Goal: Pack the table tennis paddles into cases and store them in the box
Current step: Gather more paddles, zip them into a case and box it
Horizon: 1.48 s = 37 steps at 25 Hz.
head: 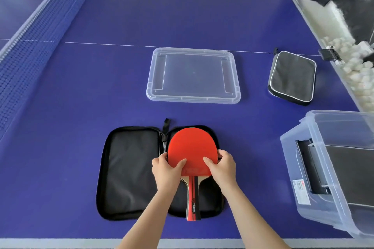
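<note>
A black zip case (129, 172) lies unzipped and spread flat on the blue table near me. A red-faced paddle (192, 147) rests on its right half, and the handle sticks out past the case's near edge. My left hand (167, 172) grips the paddle's lower left edge. My right hand (221, 169) grips its lower right edge. A second black case (292, 78) with white piping lies zipped at the right. The clear storage box (327, 170) stands at the right edge with a dark case inside it.
The box's clear lid (193, 76) lies flat in the middle of the table. The net (34, 32) runs along the left. A trough of white balls (356, 75) lines the table's right side, past the zipped case.
</note>
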Each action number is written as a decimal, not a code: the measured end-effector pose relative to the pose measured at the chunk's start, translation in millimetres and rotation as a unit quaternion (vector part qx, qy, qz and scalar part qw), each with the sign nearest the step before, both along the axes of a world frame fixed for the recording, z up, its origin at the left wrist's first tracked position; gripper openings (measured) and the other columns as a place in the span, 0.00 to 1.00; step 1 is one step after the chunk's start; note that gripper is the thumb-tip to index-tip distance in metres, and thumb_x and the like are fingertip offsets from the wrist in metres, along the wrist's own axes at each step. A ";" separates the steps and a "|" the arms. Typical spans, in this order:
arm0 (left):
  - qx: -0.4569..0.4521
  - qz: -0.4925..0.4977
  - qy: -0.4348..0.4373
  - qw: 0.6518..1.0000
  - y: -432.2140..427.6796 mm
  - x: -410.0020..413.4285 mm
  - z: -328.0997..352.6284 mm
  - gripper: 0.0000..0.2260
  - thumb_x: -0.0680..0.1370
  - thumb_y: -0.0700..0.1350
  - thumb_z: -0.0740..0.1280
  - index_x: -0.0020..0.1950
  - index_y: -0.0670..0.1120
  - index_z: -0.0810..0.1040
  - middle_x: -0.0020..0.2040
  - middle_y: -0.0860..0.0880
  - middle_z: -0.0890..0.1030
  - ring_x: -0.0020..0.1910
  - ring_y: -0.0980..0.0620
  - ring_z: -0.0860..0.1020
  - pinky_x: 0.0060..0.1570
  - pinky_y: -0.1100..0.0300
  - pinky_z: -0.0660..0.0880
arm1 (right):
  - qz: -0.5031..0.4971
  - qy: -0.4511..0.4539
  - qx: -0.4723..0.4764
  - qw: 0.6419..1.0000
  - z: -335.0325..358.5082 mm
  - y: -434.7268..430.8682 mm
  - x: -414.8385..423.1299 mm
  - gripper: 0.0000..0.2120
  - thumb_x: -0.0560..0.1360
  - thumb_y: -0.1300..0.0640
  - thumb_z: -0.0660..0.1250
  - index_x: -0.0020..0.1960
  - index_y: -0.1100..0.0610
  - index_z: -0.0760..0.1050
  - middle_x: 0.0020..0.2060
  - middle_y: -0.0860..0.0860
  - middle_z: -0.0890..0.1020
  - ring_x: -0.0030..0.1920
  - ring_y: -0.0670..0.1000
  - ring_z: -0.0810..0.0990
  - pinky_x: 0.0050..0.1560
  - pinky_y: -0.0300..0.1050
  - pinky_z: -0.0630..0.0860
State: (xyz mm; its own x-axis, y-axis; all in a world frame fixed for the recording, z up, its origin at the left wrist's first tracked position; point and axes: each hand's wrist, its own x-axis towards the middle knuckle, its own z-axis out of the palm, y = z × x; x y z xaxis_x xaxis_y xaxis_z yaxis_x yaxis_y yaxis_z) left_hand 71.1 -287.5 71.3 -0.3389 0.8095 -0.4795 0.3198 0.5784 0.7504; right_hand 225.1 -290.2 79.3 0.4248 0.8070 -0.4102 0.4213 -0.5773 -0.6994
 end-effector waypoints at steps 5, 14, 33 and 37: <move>-0.010 -0.018 0.045 0.999 8.7 3.6 -5.6 0.31 0.72 0.53 0.73 0.71 0.43 0.68 0.62 0.47 0.67 0.64 0.46 0.69 0.61 0.51 0.72 | 0.029 -0.029 -0.015 0.999 -8.3 13.0 3.0 0.20 0.72 0.51 0.72 0.60 0.58 0.74 0.54 0.53 0.76 0.47 0.49 0.74 0.51 0.46 0.77; -0.008 -0.052 0.080 0.995 4.5 3.2 -5.9 0.29 0.73 0.56 0.71 0.69 0.43 0.70 0.58 0.49 0.66 0.61 0.47 0.71 0.53 0.56 0.73 | 0.025 -0.058 -0.013 0.998 -14.3 6.6 -3.1 0.25 0.73 0.49 0.70 0.66 0.59 0.71 0.58 0.54 0.75 0.58 0.53 0.75 0.55 0.47 0.75; -0.044 0.082 0.035 0.995 -56.1 -196.2 -9.4 0.10 0.77 0.42 0.68 0.58 0.44 0.78 0.61 0.44 0.74 0.59 0.43 0.74 0.58 0.42 0.74 | -0.063 -0.028 0.020 0.997 -11.2 -92.0 32.8 0.22 0.73 0.54 0.71 0.65 0.57 0.71 0.59 0.52 0.75 0.56 0.48 0.73 0.56 0.49 0.74; 0.002 0.128 -0.198 0.972 -67.1 -187.6 39.1 0.10 0.78 0.33 0.63 0.56 0.45 0.74 0.53 0.44 0.81 0.45 0.44 0.79 0.38 0.52 0.77 | -0.046 -0.003 0.091 0.995 18.1 -82.0 4.3 0.10 0.75 0.57 0.69 0.56 0.52 0.75 0.53 0.48 0.77 0.53 0.46 0.76 0.55 0.50 0.77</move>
